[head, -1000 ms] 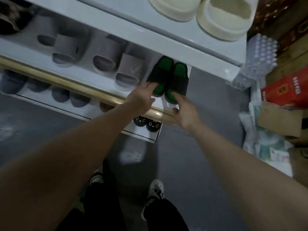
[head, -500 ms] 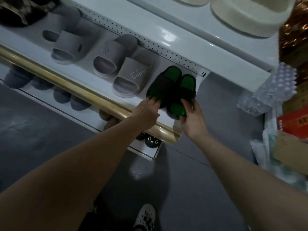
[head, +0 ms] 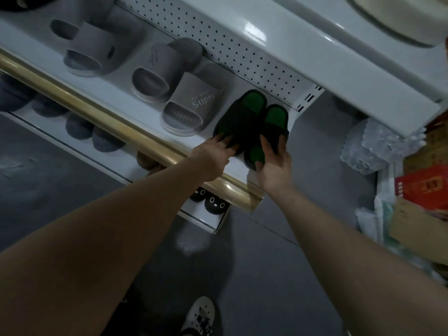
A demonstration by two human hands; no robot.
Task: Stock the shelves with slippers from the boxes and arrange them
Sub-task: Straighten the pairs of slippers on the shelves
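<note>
Hands side by side at the shelf front, both on the black-and-green slippers point(head: 252, 122).
Left hand point(head: 213, 154) lies flat, fingers straight on the toe of the left slipper. Right hand point(head: 274, 166) grips the toe of the right slipper, thumb on top. The pair sits together at the right end of the white shelf point(head: 36, 52), just beside the grey slippers point(head: 191, 105) and behind the brass rail point(head: 97, 112).

Obscured and cropped items, slipper shelf

Cream slipper point(head: 400, 18) cut by top edge; red box point(head: 424, 187) by right edge; white shoe point(head: 198, 316) by bottom edge. Lower-shelf grey slippers point(head: 77, 128) half hidden behind gold rail point(head: 97, 111). Toe of left black slipper point(head: 240, 120) covered by left hand point(head: 213, 154); toe of right black slipper point(head: 276, 117) partly covered by gripping right hand point(head: 274, 168). Small upper print on grey slide point(head: 191, 105) unreadable.
</note>
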